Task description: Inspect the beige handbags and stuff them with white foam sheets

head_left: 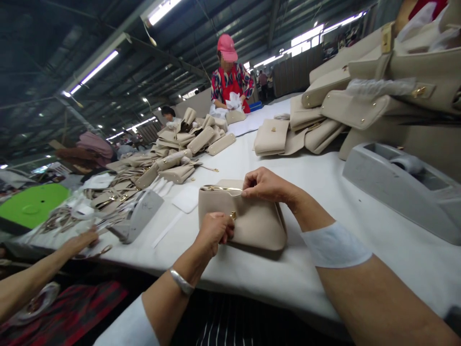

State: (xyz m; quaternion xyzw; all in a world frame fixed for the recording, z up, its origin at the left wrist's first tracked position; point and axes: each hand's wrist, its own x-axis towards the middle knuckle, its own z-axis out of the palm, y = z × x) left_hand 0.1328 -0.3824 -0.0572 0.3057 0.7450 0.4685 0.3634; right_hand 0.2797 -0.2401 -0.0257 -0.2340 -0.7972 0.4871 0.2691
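In the head view, we make out faint marks on the side of a grey tape dispenser [144, 216] beyond our left hand [216, 228], too small to read. Our right hand [264, 185] pinches the top edge of a beige handbag [257, 223] beside its gold zipper [225, 188]. Our left hand is curled narrow against the front, by the gold turn-lock [233, 216]; we cannot tell whether it grips that. The handbag sits under both hands on a white-covered table [313, 192]. Past our right hand stand a larger tape dispenser [406, 187] and a handbag stack [351, 105]; past our left, a handbag heap [201, 139] and a co-worker's hand [84, 240]. Across the table, a person in a pink cap [226, 46] handles white paper [234, 102]. Tube lights [99, 67] hang under the dark roof [187, 38].
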